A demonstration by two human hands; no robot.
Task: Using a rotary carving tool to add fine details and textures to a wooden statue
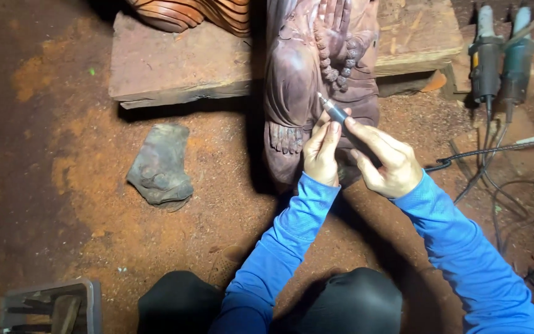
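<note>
Floor [50, 154] bare earth, coated in orange-red sawdust, dark toward left edge. Dark wooden statue [316, 74] lies on floor against rough timber slab [174, 62], carved beads and foot visible. Right hand [387, 162] closed around slim rotary tool [336, 114], tip touching statue. Left hand [321, 153] curled, fingers steadying tool shaft, resting against statue. Blue sleeves, dark knees at bottom. Crumpled grey glove [159, 164] on floor, left of statue. Two power grinders [500, 59] upper right, cables [489, 179] trailing below. Grey tray [50, 306] with tools bottom left
</note>
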